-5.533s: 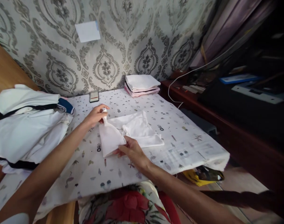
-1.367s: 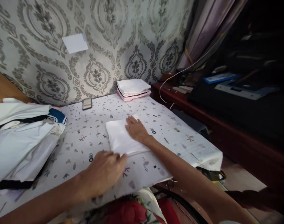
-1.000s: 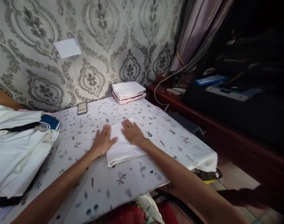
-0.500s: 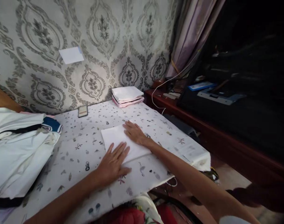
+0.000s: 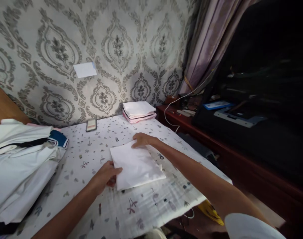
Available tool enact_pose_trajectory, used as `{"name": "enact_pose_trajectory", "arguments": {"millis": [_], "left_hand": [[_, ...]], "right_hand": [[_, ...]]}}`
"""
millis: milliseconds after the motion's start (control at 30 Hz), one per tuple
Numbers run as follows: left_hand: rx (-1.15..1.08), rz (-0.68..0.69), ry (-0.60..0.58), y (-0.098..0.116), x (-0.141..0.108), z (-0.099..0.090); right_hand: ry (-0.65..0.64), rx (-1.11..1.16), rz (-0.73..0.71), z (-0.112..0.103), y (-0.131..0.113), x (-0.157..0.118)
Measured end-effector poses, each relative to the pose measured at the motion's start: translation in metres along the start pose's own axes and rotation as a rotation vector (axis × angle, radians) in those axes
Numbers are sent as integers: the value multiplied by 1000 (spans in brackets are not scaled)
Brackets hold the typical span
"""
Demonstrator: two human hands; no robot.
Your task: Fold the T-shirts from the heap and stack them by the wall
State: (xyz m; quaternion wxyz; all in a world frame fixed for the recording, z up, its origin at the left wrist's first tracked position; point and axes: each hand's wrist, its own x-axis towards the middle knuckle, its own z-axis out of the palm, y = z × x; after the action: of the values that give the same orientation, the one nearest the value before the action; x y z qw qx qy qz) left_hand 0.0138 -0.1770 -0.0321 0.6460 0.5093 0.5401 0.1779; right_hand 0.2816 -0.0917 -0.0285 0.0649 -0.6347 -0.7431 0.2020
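A folded white cloth [image 5: 136, 166], likely a garment, lies on the patterned sheet [image 5: 91, 205] in front of me. My left hand [image 5: 108, 175] grips its left edge, thumb on top and fingers underneath. At the far edge, my right hand [image 5: 141, 140] pinches the cloth, with the fingertips partly hidden behind it. Beyond, near the wall, sits a neat stack of folded white and pink cloths [image 5: 139, 111]. A large heap of white clothes [image 5: 19, 169] with black and blue trim rests at the left.
A small framed card [image 5: 91, 125] lies near the wall. To the right stands a dark red wooden cabinet [image 5: 206, 129] carrying a black screen, with a white cable [image 5: 168, 106] trailing down to the sheet. A paper [image 5: 85, 70] is stuck on the wallpaper.
Both hands lay flat on the cloth with fingers spread; now they hold its left and far edges. The cloth's near right corner is slightly raised or ruffled. The view has tilted upward a little.
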Motion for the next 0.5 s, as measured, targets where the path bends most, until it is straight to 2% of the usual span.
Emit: {"name": "enact_pose_trajectory", "arguments": {"millis": [67,133,233,333,400,500], "left_hand": [[15,-28,-80,9,5,-3],[-36,14,-84,17,13,-15],[-159,88,48,26,28,-44],[-300,82,152,27,37,-62],[-388,51,150,22,34,-60],[-480,-7,103,11,21,-41]], "right_hand": [[1,37,-8,-7,4,-2],[30,137,11,-10,10,-12],[76,442,105,-6,19,-36],[40,730,246,7,22,-57],[-11,828,322,14,21,-64],[-33,890,349,20,17,-63]]}}
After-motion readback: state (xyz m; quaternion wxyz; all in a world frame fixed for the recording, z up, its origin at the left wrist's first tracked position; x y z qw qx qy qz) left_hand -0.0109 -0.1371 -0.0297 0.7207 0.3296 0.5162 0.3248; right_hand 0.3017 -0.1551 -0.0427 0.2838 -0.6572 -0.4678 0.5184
